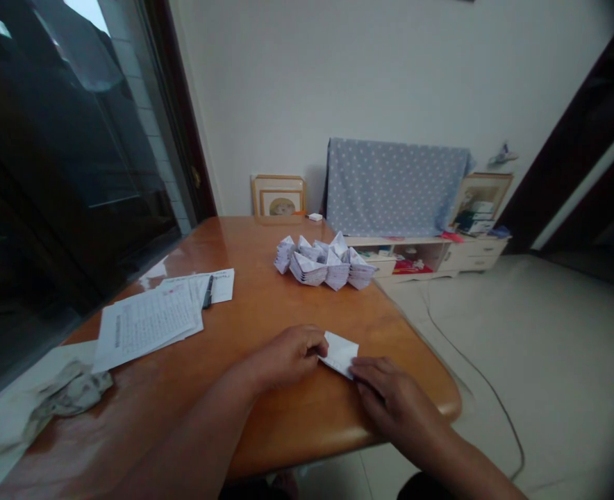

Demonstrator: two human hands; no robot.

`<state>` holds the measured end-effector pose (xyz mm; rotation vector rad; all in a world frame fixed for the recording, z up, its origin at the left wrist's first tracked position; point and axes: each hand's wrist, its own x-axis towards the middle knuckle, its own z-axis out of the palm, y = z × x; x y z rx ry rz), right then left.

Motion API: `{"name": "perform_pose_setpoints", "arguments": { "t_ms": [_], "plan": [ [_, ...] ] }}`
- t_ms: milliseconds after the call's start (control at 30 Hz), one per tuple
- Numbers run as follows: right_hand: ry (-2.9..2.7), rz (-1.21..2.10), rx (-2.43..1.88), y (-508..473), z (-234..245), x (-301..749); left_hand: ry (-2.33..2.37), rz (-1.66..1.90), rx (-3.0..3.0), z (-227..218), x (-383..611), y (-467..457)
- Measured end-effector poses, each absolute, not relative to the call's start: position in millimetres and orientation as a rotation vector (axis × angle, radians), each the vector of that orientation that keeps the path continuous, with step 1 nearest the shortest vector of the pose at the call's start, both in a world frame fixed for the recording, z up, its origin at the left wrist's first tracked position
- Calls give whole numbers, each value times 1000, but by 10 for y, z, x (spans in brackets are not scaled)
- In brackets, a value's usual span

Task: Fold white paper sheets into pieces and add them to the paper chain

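A small folded piece of white paper [341, 352] lies on the wooden table [265, 410] near its front right corner. My left hand [289, 356] is curled and pinches the paper's left edge. My right hand [390, 396] rests on the table with its fingertips pressed on the paper's right lower edge. Farther back on the table stands a cluster of several folded white paper shapes [325, 262].
Printed sheets [148, 321] with a dark pen [208, 292] on them lie at the left. A crumpled grey cloth [70, 394] sits at the near left. Beyond the table are a low cabinet [437, 253], a dotted cloth cover [393, 186], picture frames [279, 196] and a floor cable [474, 371].
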<state>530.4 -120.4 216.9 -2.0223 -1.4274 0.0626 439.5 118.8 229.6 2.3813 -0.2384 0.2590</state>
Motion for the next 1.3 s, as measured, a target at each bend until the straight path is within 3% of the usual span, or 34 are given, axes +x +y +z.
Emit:
{"name": "perform_pose_setpoints", "arguments": {
  "t_ms": [333,800,1133,1300],
  "plan": [
    [-1365,-129,-2142,-1141,2191,5532,-303,191,2457,2353,4390,1156],
    [-1729,141,-2323,-1054,2219,5351,-284,233,2546,2341,4406,1209],
    [-1738,196,-2222,-1146,2223,5431,-247,260,2517,2306,4412,1184],
    [-1531,53,-2333,-1250,2178,5575,-233,263,2526,2284,4422,1190]
  ]
}}
